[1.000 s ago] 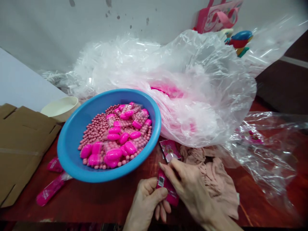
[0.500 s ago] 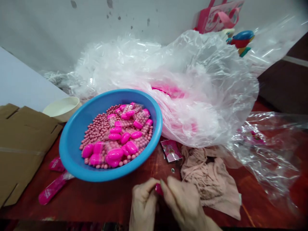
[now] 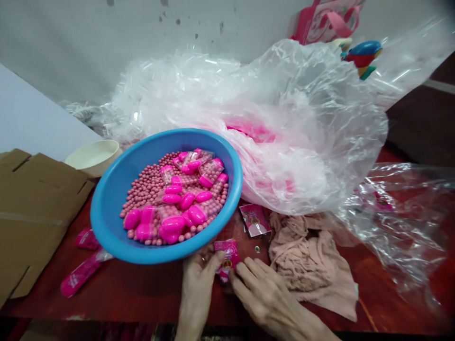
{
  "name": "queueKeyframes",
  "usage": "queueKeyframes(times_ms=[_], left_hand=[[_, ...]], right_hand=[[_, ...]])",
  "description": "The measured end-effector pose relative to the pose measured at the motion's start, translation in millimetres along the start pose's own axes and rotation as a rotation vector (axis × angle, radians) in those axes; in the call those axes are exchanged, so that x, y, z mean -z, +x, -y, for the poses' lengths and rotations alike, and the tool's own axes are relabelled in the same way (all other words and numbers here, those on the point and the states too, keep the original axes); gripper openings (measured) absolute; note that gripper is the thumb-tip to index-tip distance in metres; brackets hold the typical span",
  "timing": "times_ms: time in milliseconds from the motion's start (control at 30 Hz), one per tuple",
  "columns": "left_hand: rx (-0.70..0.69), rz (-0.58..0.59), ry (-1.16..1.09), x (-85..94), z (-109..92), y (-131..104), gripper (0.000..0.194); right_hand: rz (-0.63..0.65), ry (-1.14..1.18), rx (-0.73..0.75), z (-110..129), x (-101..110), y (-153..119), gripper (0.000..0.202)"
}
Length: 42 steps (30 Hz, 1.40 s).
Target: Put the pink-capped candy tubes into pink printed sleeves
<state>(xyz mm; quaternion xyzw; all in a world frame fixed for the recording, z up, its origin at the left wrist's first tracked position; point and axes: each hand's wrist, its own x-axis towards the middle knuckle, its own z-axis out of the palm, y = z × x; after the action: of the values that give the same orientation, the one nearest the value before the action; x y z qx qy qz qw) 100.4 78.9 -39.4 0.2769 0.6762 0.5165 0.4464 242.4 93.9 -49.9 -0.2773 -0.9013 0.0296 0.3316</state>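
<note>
Red-brown tabletop (image 3: pixel 149 298) fills the lower part of the frame, backed by a pale, spotted wall (image 3: pixel 249 33) across the top. Crumpled clear plastic (image 3: pixel 177 90) spreads over the middle, and a blue basin (image 3: pixel 104 208) sits left of center, holding dusky pink beads (image 3: pixel 147 184) and bead-filled clear containers (image 3: pixel 209 173) with bright pink ends. At bottom center, just below the basin's rim, lies the pink printed packet (image 3: pixel 230 253), between the person's two hands. The left hand (image 3: pixel 197 279) grips it by the left edge, thumb on top, the other fingers mostly hidden. The right hand (image 3: pixel 265 293) is bent narrow, its fingertips at the packet's lower right; whether they pinch it, one cannot tell. Right of center rest a pink card (image 3: pixel 255 221), a tiny ring (image 3: pixel 257 249) and a rumpled beige cloth (image 3: pixel 309 270). Pink sleeves (image 3: pixel 80 279) lie at lower left, beside flattened cardboard (image 3: pixel 35 218).
</note>
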Motion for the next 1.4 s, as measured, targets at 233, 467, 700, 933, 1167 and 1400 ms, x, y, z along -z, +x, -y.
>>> queueKeyframes(times_ms=[233,467,700,933,1167,1400], left_hand=[[-0.084,-0.136,0.069,-5.7,13,6,0.012],[-0.075,-0.070,0.001,-0.2,13,9,0.015],[-0.084,-0.033,-0.044,0.0,8,8,0.008],[-0.168,-0.008,0.062,0.1,14,7,0.015],[-0.360,-0.064,0.272,10.6,18,1,0.018],[-0.494,0.189,-0.037,5.7,2,-22,0.009]], right_hand=[[-0.011,-0.041,-0.370,-6,-9,-6,0.050],[0.004,0.082,-0.593,-3,-17,4,0.041],[-0.043,0.251,-0.694,-4,-15,6,0.031],[-0.128,0.410,-0.814,-5,-6,2,0.016],[-0.092,0.557,-0.852,-7,2,-9,0.024],[-0.044,0.458,-0.529,-4,13,-12,0.016]])
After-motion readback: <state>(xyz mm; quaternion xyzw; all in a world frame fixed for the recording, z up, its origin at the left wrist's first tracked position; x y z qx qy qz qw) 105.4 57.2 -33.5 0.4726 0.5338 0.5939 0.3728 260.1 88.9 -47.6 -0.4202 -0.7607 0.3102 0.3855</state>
